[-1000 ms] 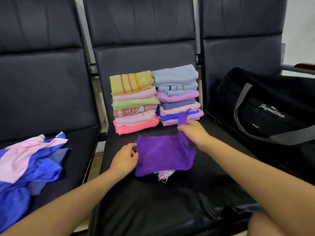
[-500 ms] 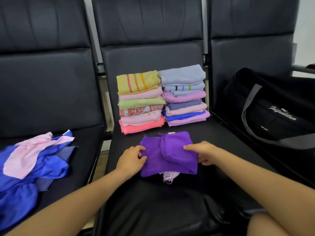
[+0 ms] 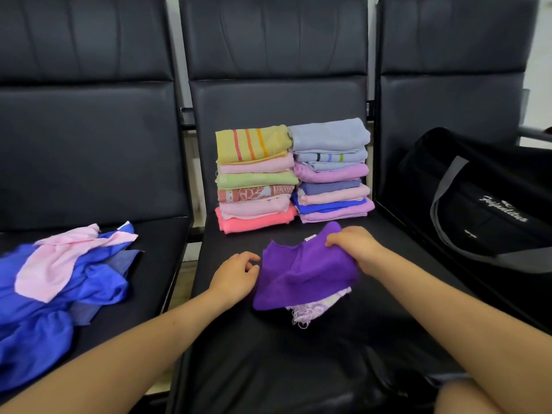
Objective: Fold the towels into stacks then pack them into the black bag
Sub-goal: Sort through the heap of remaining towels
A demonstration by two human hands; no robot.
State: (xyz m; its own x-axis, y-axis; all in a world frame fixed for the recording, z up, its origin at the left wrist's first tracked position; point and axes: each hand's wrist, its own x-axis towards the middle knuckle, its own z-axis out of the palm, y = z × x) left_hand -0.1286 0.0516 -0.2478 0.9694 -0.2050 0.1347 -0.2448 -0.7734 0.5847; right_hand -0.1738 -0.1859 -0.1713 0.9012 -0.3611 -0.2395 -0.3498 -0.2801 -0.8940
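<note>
Gripping the far edge of the purple towel (image 3: 301,273), the right hand (image 3: 355,249) is curling its fingers over the cloth and lifting that side slightly off the middle seat (image 3: 268,354). Beside it, the left hand (image 3: 236,276) is resting at the towel's left edge with fingers loosely bent; whether it is pinching the fabric cannot be told. A pale fringed cloth (image 3: 313,309) is peeking out from under the towel's near edge.

Behind the hands, two folded stacks are standing side by side against the seat back: the left stack (image 3: 255,180) and the right stack (image 3: 331,171). Unfolded blue and pink towels (image 3: 59,279) are lying heaped on the left seat, and the black bag (image 3: 484,204) is sitting on the right seat.

The purple towel looks light, thin and limp, so it will likely sag and wrinkle wherever it is unsupported. Taking it by two corners of one edge should be keeping the fold square.
</note>
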